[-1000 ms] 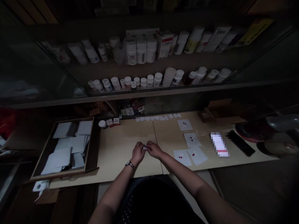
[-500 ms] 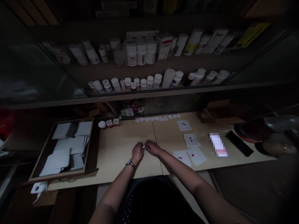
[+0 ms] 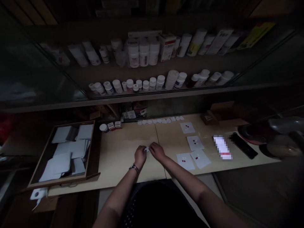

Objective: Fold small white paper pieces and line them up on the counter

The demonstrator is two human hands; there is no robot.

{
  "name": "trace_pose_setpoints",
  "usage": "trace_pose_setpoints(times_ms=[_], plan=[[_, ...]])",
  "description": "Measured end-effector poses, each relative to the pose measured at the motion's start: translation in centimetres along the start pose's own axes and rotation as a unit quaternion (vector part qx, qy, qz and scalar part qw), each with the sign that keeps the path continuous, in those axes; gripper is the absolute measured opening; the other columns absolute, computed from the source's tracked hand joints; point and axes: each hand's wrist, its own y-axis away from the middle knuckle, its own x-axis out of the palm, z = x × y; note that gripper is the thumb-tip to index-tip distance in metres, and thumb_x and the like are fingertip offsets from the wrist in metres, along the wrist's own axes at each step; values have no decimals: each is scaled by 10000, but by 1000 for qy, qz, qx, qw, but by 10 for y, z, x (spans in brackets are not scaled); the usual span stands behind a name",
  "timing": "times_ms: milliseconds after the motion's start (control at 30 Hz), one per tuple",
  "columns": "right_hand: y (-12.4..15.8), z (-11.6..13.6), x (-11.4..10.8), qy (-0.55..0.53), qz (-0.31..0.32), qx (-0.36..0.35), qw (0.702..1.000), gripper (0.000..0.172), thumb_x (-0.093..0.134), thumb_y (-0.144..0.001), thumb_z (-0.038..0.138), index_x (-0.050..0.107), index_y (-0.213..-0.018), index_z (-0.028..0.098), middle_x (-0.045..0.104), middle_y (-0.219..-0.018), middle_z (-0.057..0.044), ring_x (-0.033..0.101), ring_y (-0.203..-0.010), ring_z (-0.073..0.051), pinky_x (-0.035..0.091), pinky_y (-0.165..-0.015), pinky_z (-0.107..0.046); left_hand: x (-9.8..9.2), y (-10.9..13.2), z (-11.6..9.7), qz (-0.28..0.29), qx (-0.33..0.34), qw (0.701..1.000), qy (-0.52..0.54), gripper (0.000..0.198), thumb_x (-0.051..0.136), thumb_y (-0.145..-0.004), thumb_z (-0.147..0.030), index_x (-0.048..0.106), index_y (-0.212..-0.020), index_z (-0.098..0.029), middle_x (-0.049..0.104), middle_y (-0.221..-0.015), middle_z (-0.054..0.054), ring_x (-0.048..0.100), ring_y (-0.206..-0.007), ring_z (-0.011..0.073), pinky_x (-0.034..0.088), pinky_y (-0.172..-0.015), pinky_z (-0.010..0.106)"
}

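Small white paper slip [image 3: 147, 149] sits just above the pale wooden bench [image 3: 123, 164], near its middle, pinched between your hands. Your left hand [image 3: 140, 155], with a wristwatch [image 3: 134, 168] on its wrist, is on the slip's left side, and your right hand [image 3: 157, 151] is on its right. Your fingers [image 3: 153, 147] are curled narrow and hold the slip from both sides; exactly how each fingertip grips it is too small to tell.

Right of the slip lie four white paper sheets [image 3: 195, 142], each carrying small round white and red tablets. Beyond the slip, a row of small folded white papers [image 3: 159, 120] runs along the back of the bench. Left of the slip, a shallow wooden tray [image 3: 64, 181] holds loose white paper squares [image 3: 68, 148]. Farther right than the sheets are a black phone [image 3: 243, 145], a blurred white-and-red pack [image 3: 222, 147] and a cardboard box [image 3: 209, 117]. Beyond the slip, white medicine bottles [image 3: 142, 53] stand on glass-fronted shelves.
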Motion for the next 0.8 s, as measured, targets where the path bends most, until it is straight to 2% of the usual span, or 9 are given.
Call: trace_pose_setpoints(times_ms=[33,100,200,300,367,433,567,800], plan=[[8,1,0,17,-9,-23,1000,222,440,-909,209,642,-992,167,641,-1015,-102,558,-958,-200,424,-803,-306,0,0,0,-2,-2,1000,4,219,520,-796,-105,647,-961,-173,622,-946,57,573,-882,171,441,-790,277],[21,1,2,47,10,-85,995,318,411,-922,213,577,-1190,173,586,-1214,-129,477,-1166,-230,377,-949,-383,1,-1,0,-4,0,1000,8,217,517,-803,-109,653,-961,-170,625,-939,57,576,-879,168,446,-792,276],[32,0,3,86,60,-138,985,448,432,-915,231,433,-1360,178,458,-1390,-136,332,-1324,-249,255,-1061,-486,2,0,1,-6,7,1000,-15,231,495,-837,-134,655,-998,-178,627,-971,70,580,-907,177,458,-800,284],[32,1,2,100,84,-138,982,480,428,-921,244,388,-1392,164,425,-1416,-141,296,-1351,-254,208,-1082,-518,0,6,5,13,61,994,-88,319,454,-864,-136,616,-1134,-182,589,-1173,114,532,-1085,220,440,-893,335],[29,3,1,96,90,-134,982,482,422,-928,260,384,-1395,148,428,-1412,-149,300,-1351,-252,226,-1079,-506,-1,13,9,55,127,980,-140,426,417,-870,-115,516,-1278,-190,495,-1341,124,439,-1231,245,383,-984,399],[28,3,1,90,92,-132,983,496,421,-930,277,367,-1405,144,419,-1418,-152,302,-1352,-243,250,-1073,-491,-1,22,13,101,181,962,-176,498,371,-888,-118,391,-1380,-196,431,-1413,114,354,-1316,239,311,-1048,446],[29,-2,5,99,91,-135,982,541,429,-928,287,296,-1441,176,347,-1464,-139,235,-1382,-246,184,-1097,-527,-1,35,17,110,194,948,-227,534,337,-931,-244,247,-1449,-152,342,-1465,144,262,-1373,254,159,-1111,523],[32,-15,5,113,114,-158,974,621,444,-922,300,176,-1476,214,261,-1503,-121,165,-1403,-250,79,-1106,-575,-8,37,17,143,203,933,-262,632,382,-918,-322,138,-1477,-155,240,-1508,136,182,-1400,264,123,-1109,567]])
